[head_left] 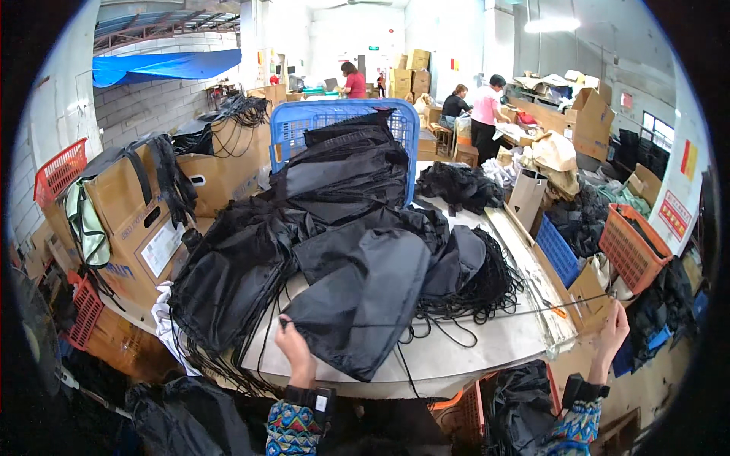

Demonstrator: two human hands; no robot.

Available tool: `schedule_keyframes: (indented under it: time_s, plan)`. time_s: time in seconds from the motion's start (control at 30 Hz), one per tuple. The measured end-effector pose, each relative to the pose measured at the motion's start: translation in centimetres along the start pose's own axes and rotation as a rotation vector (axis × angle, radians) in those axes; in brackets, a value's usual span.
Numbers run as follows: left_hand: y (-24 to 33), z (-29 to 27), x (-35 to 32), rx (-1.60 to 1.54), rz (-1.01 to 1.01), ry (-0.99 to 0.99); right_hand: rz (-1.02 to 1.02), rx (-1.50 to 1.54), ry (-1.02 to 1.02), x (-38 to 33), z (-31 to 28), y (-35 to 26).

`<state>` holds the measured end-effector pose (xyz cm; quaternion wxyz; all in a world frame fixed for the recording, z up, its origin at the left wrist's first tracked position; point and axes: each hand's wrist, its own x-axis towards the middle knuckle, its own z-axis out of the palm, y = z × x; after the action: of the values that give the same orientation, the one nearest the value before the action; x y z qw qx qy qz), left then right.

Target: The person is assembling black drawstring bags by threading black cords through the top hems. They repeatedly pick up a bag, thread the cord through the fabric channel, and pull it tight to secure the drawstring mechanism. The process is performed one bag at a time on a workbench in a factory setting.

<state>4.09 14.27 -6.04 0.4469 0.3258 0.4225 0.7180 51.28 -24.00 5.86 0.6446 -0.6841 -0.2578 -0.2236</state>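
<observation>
A black fabric drawstring bag (365, 292) lies partly over the near edge of a heap of similar bags on a white table (487, 346). My left hand (295, 349) is closed on the bag's left corner. Out to the right, my right hand (613, 334) pinches the end of a thin black cord (502, 312), which runs taut across the bag and the table. Other black bags (236, 266) are piled to the left, their loose cords hanging over the table edge. A bunch of bags with looped cords (471, 270) lies just beyond the stretched cord.
A blue plastic basket (285, 125) with stacked black bags stands behind the heap. A cardboard box (133, 205) is at the left, an orange crate (635, 243) at the right. Orange-handled scissors or a cutter (559, 311) lie near the table's right edge. People work farther back.
</observation>
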Motion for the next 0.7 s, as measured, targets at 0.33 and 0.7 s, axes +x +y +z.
schedule_keyframes:
  time_s: [0.33,0.7]
  plan:
    - [2.5,-5.9,1.9,0.262,-0.004,0.098,0.037,-0.299,0.289,2.0,1.7,8.8]
    - [2.5,-19.0,9.9,0.265,-0.345,0.516,-0.250,-0.922,-0.035,9.8,-4.5,15.7]
